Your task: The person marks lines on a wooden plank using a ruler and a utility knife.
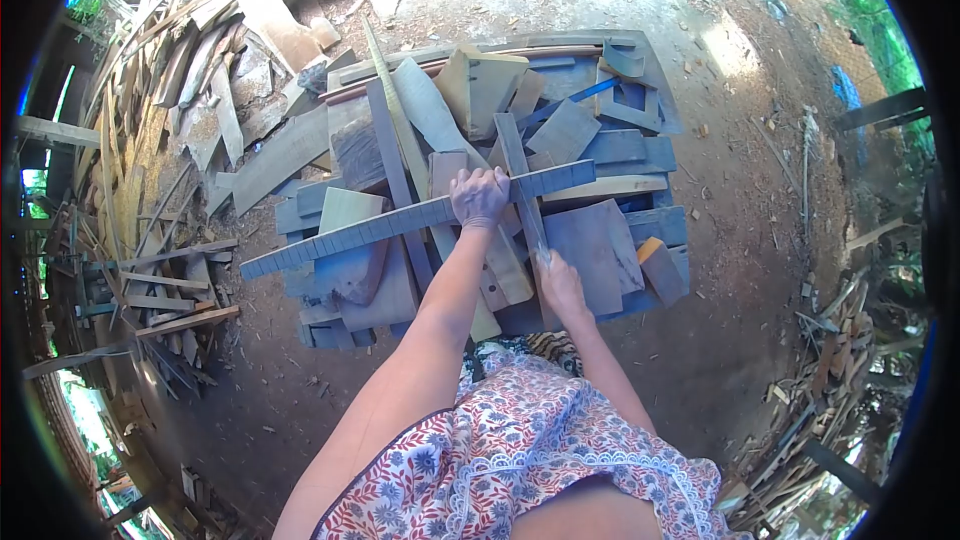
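A long, narrow wooden strip (375, 225) with dark lines marked across it at close spacing lies slantwise over the heap of boards. My left hand (480, 197) is closed over this strip, right of its middle. My right hand (562, 290) is closed beside a narrow board (517, 165) that passes under the strip. A thin, pale end of something shows at its fingertips, too small to name. Around both hands lie a wide flat board (583, 240), a board with dark holes (507, 275) and a long light batten (398, 120).
The wood rests on a low slatted table (650, 152). Offcuts and planks (225, 90) are heaped at the back left, with more scrap wood (185, 295) at the left. Another scrap pile (825, 360) lies at the right. Chips litter the dirt floor (730, 210).
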A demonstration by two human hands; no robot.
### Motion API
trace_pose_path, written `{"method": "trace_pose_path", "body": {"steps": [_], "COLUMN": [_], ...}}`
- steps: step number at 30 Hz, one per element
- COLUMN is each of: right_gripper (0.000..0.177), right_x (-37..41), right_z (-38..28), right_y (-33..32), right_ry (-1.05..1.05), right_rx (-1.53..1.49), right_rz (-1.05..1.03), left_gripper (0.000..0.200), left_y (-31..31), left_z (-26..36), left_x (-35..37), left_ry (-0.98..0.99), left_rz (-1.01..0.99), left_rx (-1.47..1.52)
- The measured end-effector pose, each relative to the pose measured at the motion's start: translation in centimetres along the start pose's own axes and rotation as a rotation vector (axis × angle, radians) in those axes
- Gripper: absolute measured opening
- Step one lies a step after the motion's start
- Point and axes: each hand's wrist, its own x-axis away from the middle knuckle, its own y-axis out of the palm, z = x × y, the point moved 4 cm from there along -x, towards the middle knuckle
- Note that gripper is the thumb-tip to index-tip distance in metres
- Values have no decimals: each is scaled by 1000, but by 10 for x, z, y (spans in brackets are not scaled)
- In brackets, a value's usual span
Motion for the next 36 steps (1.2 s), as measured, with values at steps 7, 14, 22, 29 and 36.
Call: {"method": "trace_pose_path", "body": {"steps": [7, 14, 22, 29, 36], "right_gripper": [34, 32, 31, 36, 34], "right_x": [6, 14, 29, 2, 22], "right_z": [6, 17, 20, 7, 33], "right_y": [11, 15, 16, 10, 26], "right_ry": [-3, 44, 38, -18, 19], "right_rx": [10, 39, -25, -40, 40], "right_rz": [-13, -31, -9, 7, -81], "left_gripper": [35, 34, 35, 34, 34], "left_y": [1, 3, -4, 1, -1], "left_z": [-1, 0, 2, 1, 1], "left_x": [-1, -1, -2, -2, 0], "left_ry": [5, 6, 9, 5, 23], "left_rz": [18, -4, -6, 12, 43], "left_rx": [16, 11, -14, -13, 5]}}
